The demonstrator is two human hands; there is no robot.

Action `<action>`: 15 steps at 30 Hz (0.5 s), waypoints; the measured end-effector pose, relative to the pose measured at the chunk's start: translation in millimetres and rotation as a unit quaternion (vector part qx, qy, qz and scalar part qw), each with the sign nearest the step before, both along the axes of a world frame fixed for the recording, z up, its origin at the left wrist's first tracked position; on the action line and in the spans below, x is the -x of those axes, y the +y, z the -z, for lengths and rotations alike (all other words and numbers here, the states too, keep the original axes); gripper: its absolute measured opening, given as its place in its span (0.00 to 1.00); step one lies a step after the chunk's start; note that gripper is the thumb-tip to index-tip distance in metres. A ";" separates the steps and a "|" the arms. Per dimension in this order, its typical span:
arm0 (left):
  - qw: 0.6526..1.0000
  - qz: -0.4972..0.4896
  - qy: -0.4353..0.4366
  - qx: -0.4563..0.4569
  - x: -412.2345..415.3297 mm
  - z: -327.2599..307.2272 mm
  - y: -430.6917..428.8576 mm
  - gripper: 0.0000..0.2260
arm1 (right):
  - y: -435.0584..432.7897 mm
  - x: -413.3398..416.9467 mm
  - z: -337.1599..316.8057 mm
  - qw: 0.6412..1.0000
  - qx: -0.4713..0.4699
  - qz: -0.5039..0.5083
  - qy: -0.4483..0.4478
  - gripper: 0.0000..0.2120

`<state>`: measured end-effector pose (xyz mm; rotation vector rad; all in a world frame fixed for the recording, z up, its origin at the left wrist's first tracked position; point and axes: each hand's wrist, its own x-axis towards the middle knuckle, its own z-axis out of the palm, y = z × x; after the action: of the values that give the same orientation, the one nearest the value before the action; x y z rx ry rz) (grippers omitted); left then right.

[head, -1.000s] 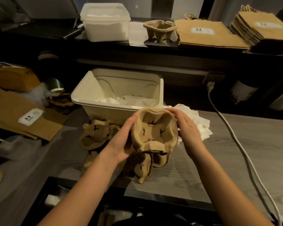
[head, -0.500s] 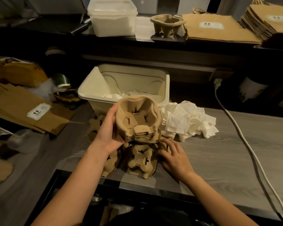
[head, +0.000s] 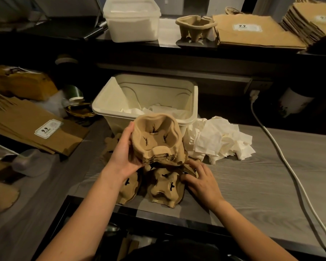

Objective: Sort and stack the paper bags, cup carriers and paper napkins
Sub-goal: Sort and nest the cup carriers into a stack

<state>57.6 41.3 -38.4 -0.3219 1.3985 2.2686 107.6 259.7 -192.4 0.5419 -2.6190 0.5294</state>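
Head view: my left hand (head: 123, 154) grips the nested carrier stack (head: 156, 135), raised just above the counter (head: 262, 176) with its open side toward me to take another, while the spread fingers (head: 194, 166) of my right hand (head: 202, 180) rest on a loose carrier (head: 164, 185), grip unclear.

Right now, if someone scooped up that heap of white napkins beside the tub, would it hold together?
Probably not: the napkins lie crumpled and loose, unstacked, so sheets would likely flop and slip out. They look thin and light; a push would probably scatter them across the table rather than slide the heap.
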 end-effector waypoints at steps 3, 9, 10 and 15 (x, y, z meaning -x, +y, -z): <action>1.000 0.007 -0.003 0.004 2.9 2.5 -0.4 0.21 | -1.2 1.2 -7.0 0.998 0.053 0.021 0.020 0.05; 1.000 0.017 0.002 0.002 7.2 7.0 1.2 0.20 | -2.0 10.5 -19.5 0.998 0.013 -0.012 0.058 0.05; 1.000 0.020 0.003 0.001 7.6 7.4 1.3 0.20 | -1.9 11.3 -16.8 0.999 -0.005 -0.019 0.046 0.05; 1.000 0.017 -0.004 0.001 8.9 8.7 0.1 0.21 | 2.0 6.6 1.2 0.999 -0.019 -0.025 -0.016 0.07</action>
<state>48.7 41.5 -47.0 -0.3052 1.3912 2.2366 101.0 261.7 -193.5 0.6179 -2.6571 0.5101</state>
